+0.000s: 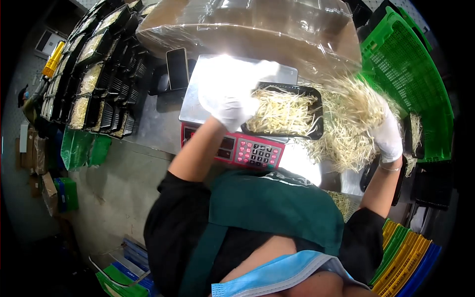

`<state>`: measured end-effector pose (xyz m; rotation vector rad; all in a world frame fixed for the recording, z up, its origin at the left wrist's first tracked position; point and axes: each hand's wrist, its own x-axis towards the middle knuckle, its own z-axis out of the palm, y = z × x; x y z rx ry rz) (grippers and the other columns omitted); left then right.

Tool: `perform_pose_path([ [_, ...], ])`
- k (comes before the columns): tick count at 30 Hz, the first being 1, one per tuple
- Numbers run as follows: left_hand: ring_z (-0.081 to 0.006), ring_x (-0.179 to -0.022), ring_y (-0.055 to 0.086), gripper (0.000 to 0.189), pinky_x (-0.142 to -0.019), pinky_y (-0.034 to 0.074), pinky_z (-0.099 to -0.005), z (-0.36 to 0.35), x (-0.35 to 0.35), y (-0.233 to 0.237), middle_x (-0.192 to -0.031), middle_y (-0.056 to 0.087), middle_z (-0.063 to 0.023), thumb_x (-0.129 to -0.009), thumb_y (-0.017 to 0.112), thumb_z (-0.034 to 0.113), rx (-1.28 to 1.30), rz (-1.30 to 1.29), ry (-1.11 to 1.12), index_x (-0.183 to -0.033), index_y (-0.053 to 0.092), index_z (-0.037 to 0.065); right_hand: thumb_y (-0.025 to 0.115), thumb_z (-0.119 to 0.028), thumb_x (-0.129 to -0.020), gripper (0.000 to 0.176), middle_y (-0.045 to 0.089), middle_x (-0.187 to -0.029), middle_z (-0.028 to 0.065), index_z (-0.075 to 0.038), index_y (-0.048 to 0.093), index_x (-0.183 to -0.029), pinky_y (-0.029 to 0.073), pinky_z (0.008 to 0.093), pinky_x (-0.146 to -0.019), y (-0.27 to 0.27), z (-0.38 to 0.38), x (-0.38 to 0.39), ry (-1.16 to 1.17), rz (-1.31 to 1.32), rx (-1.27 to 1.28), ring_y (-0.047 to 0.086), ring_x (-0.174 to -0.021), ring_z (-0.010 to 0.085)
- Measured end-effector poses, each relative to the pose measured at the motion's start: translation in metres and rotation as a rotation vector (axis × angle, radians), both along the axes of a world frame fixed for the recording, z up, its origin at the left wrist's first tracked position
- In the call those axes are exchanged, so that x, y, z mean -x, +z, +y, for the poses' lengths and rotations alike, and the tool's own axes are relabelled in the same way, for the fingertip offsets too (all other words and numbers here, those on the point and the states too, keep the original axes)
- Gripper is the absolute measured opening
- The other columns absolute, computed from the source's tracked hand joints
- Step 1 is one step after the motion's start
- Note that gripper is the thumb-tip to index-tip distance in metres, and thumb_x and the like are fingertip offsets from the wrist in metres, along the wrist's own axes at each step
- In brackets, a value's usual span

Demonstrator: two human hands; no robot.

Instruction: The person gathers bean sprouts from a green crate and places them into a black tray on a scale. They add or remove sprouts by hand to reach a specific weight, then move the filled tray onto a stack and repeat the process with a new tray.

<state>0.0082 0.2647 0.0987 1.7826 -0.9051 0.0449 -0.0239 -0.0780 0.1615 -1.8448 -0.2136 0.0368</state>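
My left hand (231, 106), in a white glove, grips the left end of a black plastic tray (320, 113); glare washes out part of its fingers. Pale bean sprouts (283, 111) fill the tray, which sits over the right part of a scale's metal plate (190, 109). At the right, my gloved right hand (387, 132) is closed on a clump of bean sprouts (363, 101), lifted above a loose pile of sprouts (341, 143). The fingertips are hidden in the clump. The scale's red keypad panel (255, 153) faces me.
Stacked black trays of sprouts (91, 79) stand at the left. A phone (177, 68) leans behind the scale. A plastic-wrapped carton (247, 39) lines the back, and a green crate (405, 69) stands at the right. More crates (401, 260) are stacked at lower right.
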Motion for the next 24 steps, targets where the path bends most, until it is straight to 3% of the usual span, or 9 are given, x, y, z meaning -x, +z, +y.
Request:
perform_pose_path([
  [2, -0.0285, -0.132, 0.040, 0.071, -0.111, 0.030, -0.0382, -0.003, 0.014, -0.016, -0.137, 0.045, -0.0186, -0.062, 0.039, -0.009, 0.670, 0.512, 0.351, -0.133, 0.041, -0.005, 0.071, 0.007, -0.071, 0.067, 0.055, -0.128, 0.0135, 0.000, 0.044, -0.132, 0.043, 0.0297, -0.100, 0.011, 0.029, -0.011, 0.080, -0.258, 0.498, 0.057, -0.113, 0.0197],
  [6, -0.0296, -0.136, 0.032, 0.065, -0.114, 0.023, -0.0385, 0.009, -0.001, -0.059, -0.144, 0.035, -0.0216, -0.079, 0.051, 0.000, 0.817, 0.572, 0.395, -0.141, 0.030, -0.004, 0.069, -0.003, -0.074, 0.058, 0.060, -0.104, 0.0163, 0.000, 0.045, -0.127, 0.052, 0.0378, -0.083, -0.004, 0.114, -0.024, 0.312, -0.584, 0.823, 0.062, -0.091, 0.0293],
  [8, -0.0323, -0.137, 0.029, 0.075, -0.114, 0.022, -0.0403, -0.005, -0.003, -0.042, -0.148, 0.028, -0.0234, -0.086, 0.061, 0.025, 1.024, 0.643, 0.311, -0.144, 0.023, -0.004, 0.065, -0.016, -0.077, 0.051, 0.057, -0.096, 0.0164, 0.000, 0.047, -0.122, 0.052, 0.0412, -0.075, -0.049, 0.136, -0.035, 0.343, -0.738, 1.097, 0.059, -0.083, 0.0321],
  [10, -0.0364, -0.141, 0.019, 0.107, -0.116, 0.013, -0.0431, -0.024, 0.001, -0.027, -0.150, 0.018, -0.0272, -0.076, 0.064, 0.056, -0.113, -0.188, 0.507, -0.146, 0.011, -0.005, 0.062, -0.018, -0.076, 0.049, 0.057, -0.098, 0.0162, 0.000, 0.047, -0.120, 0.050, 0.0413, -0.076, -0.051, 0.149, -0.040, 0.395, -0.551, 1.119, 0.059, -0.086, 0.0319],
  [13, -0.0383, -0.139, 0.022, 0.119, -0.112, 0.016, -0.0504, -0.033, 0.014, -0.009, -0.147, 0.023, -0.0285, -0.065, 0.067, 0.067, -0.504, -0.281, 0.309, -0.144, 0.016, -0.006, 0.059, -0.017, -0.074, 0.050, 0.057, -0.101, 0.0160, -0.001, 0.047, -0.119, 0.046, 0.0420, -0.081, -0.048, 0.140, -0.041, 0.449, -0.473, 1.157, 0.057, -0.093, 0.0326],
  [15, -0.0375, -0.132, 0.032, 0.114, -0.108, 0.024, -0.0483, -0.028, 0.010, -0.011, -0.142, 0.032, -0.0269, -0.066, 0.070, 0.062, -0.515, -0.307, 0.298, -0.144, 0.020, -0.006, 0.053, -0.007, -0.071, 0.056, 0.057, -0.100, 0.0167, -0.004, 0.043, -0.126, 0.041, 0.0422, -0.090, -0.044, 0.125, -0.037, 0.351, -0.715, 1.152, 0.053, -0.100, 0.0343],
  [17, -0.0376, -0.114, 0.051, 0.105, -0.101, 0.036, -0.0445, -0.025, 0.008, -0.011, -0.123, 0.052, -0.0244, -0.068, 0.072, 0.057, -0.459, -0.369, 0.311, -0.141, 0.029, -0.005, 0.054, -0.006, -0.074, 0.065, 0.054, -0.103, 0.0208, -0.009, 0.036, -0.136, 0.042, 0.0425, -0.089, -0.044, 0.102, -0.032, 0.302, -0.471, 1.110, 0.051, -0.102, 0.0369],
  [22, -0.0385, -0.110, 0.054, 0.101, -0.098, 0.038, -0.0439, -0.026, 0.011, -0.006, -0.119, 0.055, -0.0258, -0.072, 0.070, 0.055, -0.589, -0.217, 0.235, -0.139, 0.030, -0.008, 0.055, -0.004, -0.079, 0.075, 0.051, -0.110, 0.0254, -0.013, 0.022, -0.146, 0.048, 0.0435, -0.082, -0.047, 0.098, -0.021, 0.311, -0.193, 0.821, 0.057, -0.096, 0.0400],
  [24, -0.0385, -0.110, 0.054, 0.100, -0.097, 0.039, -0.0443, -0.027, 0.011, -0.005, -0.119, 0.055, -0.0264, -0.073, 0.069, 0.056, -0.588, -0.142, 0.205, -0.139, 0.031, -0.009, 0.050, -0.004, -0.084, 0.069, 0.055, -0.106, 0.0221, -0.013, 0.021, -0.146, 0.051, 0.0411, -0.077, -0.035, 0.100, -0.028, 0.380, -0.140, 1.101, 0.060, -0.092, 0.0366],
])
